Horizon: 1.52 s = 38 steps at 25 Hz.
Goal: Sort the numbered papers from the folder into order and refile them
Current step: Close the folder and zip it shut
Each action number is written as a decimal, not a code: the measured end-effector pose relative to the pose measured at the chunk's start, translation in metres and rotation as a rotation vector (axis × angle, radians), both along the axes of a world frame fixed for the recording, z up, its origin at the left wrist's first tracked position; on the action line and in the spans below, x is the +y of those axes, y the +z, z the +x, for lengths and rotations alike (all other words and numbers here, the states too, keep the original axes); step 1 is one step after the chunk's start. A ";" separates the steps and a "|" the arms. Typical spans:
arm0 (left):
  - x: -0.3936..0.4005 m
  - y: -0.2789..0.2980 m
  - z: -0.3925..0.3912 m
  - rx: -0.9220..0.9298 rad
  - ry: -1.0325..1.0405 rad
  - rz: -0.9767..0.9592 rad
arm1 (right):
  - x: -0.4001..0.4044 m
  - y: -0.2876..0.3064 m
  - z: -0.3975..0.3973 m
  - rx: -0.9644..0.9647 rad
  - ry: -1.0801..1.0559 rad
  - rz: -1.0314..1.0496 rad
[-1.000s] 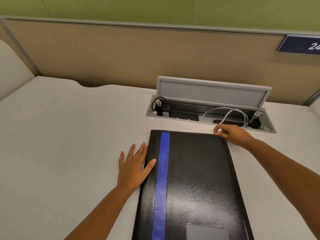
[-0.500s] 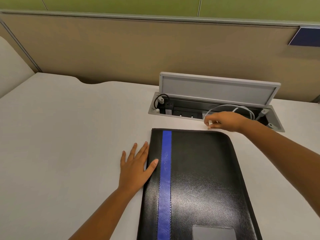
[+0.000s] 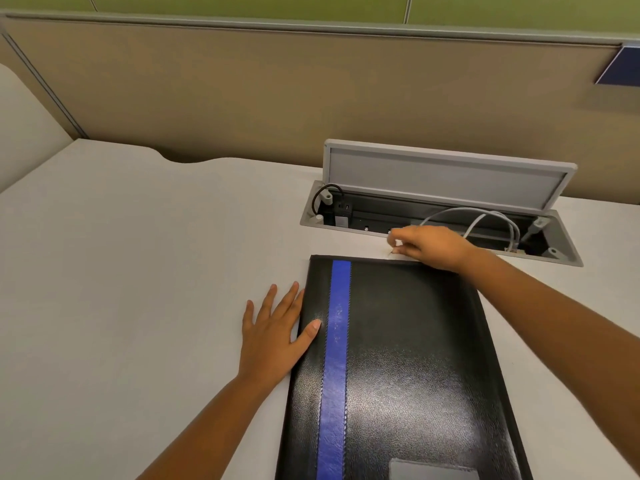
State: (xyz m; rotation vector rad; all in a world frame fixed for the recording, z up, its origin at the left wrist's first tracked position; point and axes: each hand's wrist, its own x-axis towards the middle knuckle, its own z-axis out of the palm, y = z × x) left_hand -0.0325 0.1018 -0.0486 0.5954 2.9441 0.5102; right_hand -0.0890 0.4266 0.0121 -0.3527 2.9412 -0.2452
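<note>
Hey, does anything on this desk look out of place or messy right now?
Only the desk's cable box: its lid stands open and loose cables loop out inside. The folder lies slightly askew and closed, the left hand flat on its edge, the right hand pinching at its top edge.

- Desk (image 3: 121, 271): pale grey-white top with a shallow curved notch in its far edge, filling most of the view.
- Partition (image 3: 277, 98): tan fabric panel standing along the back of the desk, capped by a grey rail; green panels rise above it.
- Cable tray (image 3: 568, 251): grey recessed box set into the desk, its lid (image 3: 443, 178) propped upright; white and black cables lie inside.
- Sign (image 3: 620, 67): dark blue plate fixed at the partition's upper right.
- Lighting: even and soft.
</note>
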 end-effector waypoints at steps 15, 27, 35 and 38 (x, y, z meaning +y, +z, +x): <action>0.006 0.007 0.001 -0.007 0.034 -0.056 | -0.118 -0.030 -0.008 0.296 -0.279 -0.298; 0.002 0.019 0.016 -0.142 0.040 0.029 | -0.085 -0.035 0.174 0.079 -0.571 0.001; -0.042 0.019 0.126 -0.219 0.077 0.116 | -0.128 -0.039 0.311 0.183 -0.914 -0.185; -0.050 0.027 0.153 -0.351 0.113 0.218 | -0.138 -0.016 0.322 0.174 -1.083 -0.445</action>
